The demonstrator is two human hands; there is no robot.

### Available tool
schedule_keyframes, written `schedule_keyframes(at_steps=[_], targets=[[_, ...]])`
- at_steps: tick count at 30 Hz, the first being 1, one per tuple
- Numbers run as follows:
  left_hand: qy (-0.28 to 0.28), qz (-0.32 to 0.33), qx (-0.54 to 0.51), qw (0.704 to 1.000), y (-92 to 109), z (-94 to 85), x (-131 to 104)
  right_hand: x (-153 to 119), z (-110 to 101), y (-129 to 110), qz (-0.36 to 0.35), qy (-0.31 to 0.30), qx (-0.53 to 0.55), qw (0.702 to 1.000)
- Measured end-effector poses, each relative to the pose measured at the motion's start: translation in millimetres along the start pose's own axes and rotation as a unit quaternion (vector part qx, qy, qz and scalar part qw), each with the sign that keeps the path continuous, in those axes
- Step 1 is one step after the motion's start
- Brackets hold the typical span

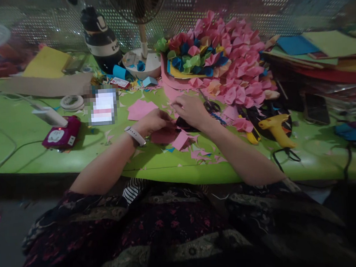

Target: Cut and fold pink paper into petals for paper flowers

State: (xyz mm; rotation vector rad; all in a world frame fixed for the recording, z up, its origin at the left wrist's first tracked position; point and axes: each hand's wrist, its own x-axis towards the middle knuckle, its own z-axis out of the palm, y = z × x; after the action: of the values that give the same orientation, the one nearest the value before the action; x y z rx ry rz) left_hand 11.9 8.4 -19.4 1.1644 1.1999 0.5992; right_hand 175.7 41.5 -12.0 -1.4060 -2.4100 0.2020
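My left hand [156, 122], with a white band on the wrist, is closed, its fingertips pinching a small piece of pink paper. My right hand [191, 111] meets it from the right, fingers curled; what they hold is hidden. Beneath that hand lies a dark object [186, 127], too covered to identify. Under and in front of my hands are a folded pink paper piece [181, 140] and pink scraps [199, 153]. A stack of cut pink paper [141, 109] lies just beyond my left hand. Black-handled scissors [212, 106] rest beyond my right hand.
A large heap of pink paper flowers [240, 60] fills the back right. A yellow glue gun [277, 128] and dark phone [316, 108] lie right. Leftward are a lit phone [103, 107], tape roll [72, 102] and purple power adapter [62, 132]. Behind stand a bottle [103, 43] and fan [142, 34].
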Motion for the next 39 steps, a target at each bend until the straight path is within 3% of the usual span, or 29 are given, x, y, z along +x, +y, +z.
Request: schedule_keyframes(at_steps=[8,12,15,19,23,26,33,39], targets=[[-0.015,0.006,0.022,1.0,-4.6,-3.0,5.7,1.1,-3.8,-2.5,-0.011,-0.023,-0.017,1.0],[0.018,0.042,0.17,0.984,8.7,-6.2,-8.8,1.2,-7.5,-8.9,0.011,-0.046,-0.032,0.998],[0.088,0.123,0.311,0.938,23.0,0.7,-30.6,1.5,-9.5,-12.9,0.029,-0.06,-0.038,0.997],[0.01,0.232,0.449,0.863,29.3,24.6,-47.9,2.9,-9.4,-12.9,0.035,-0.063,-0.031,0.997],[0.01,0.23,0.589,0.774,26.1,44.1,-44.6,4.2,-9.1,-11.7,0.034,-0.071,-0.034,0.996],[0.013,0.211,0.632,0.745,26.7,48.7,-41.7,4.7,-8.9,-11.1,0.029,-0.074,-0.03,0.996],[-0.003,0.186,0.65,0.737,26.3,48.9,-39.2,4.7,-5.4,-8.1,0.01,-0.058,-0.023,0.998],[-0.015,0.207,0.643,0.737,16.0,44.1,-28.5,4.5,-5.5,-8.5,0.013,-0.063,-0.022,0.998]])
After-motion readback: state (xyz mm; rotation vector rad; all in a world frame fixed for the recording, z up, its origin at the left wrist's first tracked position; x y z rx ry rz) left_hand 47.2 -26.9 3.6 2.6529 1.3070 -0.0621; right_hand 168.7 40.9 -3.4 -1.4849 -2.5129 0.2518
